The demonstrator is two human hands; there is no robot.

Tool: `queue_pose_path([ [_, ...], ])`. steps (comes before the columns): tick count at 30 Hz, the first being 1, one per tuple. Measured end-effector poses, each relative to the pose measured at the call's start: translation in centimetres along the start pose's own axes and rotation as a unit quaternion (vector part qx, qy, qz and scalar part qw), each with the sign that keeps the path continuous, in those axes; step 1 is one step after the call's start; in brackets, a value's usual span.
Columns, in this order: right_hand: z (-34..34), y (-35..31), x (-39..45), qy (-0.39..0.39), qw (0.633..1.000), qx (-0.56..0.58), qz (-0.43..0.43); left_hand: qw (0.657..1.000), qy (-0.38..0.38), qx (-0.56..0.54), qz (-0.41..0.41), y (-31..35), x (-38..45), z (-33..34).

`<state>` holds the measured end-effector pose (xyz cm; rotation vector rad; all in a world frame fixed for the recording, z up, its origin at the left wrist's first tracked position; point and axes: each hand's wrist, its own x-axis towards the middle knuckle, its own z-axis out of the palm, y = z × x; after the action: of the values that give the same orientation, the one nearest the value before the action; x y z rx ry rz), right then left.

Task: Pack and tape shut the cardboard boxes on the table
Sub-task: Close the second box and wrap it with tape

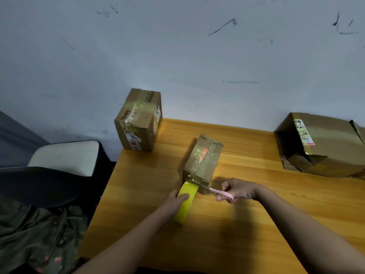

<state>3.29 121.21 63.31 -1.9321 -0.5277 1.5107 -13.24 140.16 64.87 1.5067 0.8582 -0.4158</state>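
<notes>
1. Scuffed pale wall stands behind an orange-brown wooden table [246,224].
2. Small box [202,163] lies mid-table, its flaps closed; glossy clear tape runs along the top seam, and an orange mark shows through it.
3. Left hand [175,200] grips a yellow tape roll [186,202], fingers curled over its rim. The roll stands on edge just in front of the box's near end, with a strip of tape stretched from it to that end.
4. Right hand [240,189] holds pink-handled scissors [215,192], fingers curled round the handles; the blades reach across the strip at the box's near edge.
5. Tall box [139,120] stands at the far left corner, taped shut, with printed labels on its sides.
6. Big box [322,145] lies at the right by the wall, one end flap loose and crumpled.
7. Chair [65,157] stands left of the table, beside dark cloth [39,234].
</notes>
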Motion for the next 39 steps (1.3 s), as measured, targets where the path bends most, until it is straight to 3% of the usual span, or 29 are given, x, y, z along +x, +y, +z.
queue_pose_path([
  [11,1.2,0.2,-0.1,0.022,1.0,-0.013,0.008,0.994,-0.01,0.108,0.003,0.3,-0.7,-3.3],
  [16,2.7,-0.6,-0.8,0.048,0.994,-0.099,0.025,0.977,0.019,0.21,0.009,-0.1,-0.9,-4.5],
  [19,5.2,0.2,-0.7,0.063,0.984,-0.164,0.03,0.923,0.066,0.378,0.024,-0.8,-0.4,-5.3],
  [22,8.2,1.3,-0.4,0.137,0.94,-0.311,0.04,0.815,0.139,0.554,0.093,-1.7,-0.4,-5.5],
  [24,10.4,1.9,0.3,0.183,0.919,-0.345,0.049,0.758,0.167,0.619,0.118,-2.8,-0.2,-5.8],
  [27,13.5,2.4,1.4,0.24,0.878,-0.409,0.061,0.704,0.168,0.677,0.132,-4.9,0.3,-6.2],
  [30,15.3,2.9,2.3,0.298,0.843,-0.444,0.057,0.67,0.152,0.71,0.156,-7.1,0.3,-6.9],
  [32,15.9,3.3,2.6,0.325,0.824,-0.462,0.047,0.67,0.142,0.712,0.154,-8.0,-0.1,-7.3],
  [36,16.6,5.4,3.0,0.374,0.808,-0.455,0.022,0.641,0.108,0.736,0.187,-10.4,0.0,-7.8],
  [39,16.6,5.9,2.6,0.404,0.798,-0.447,-0.019,0.652,0.107,0.706,0.254,-10.4,0.2,-8.1],
])
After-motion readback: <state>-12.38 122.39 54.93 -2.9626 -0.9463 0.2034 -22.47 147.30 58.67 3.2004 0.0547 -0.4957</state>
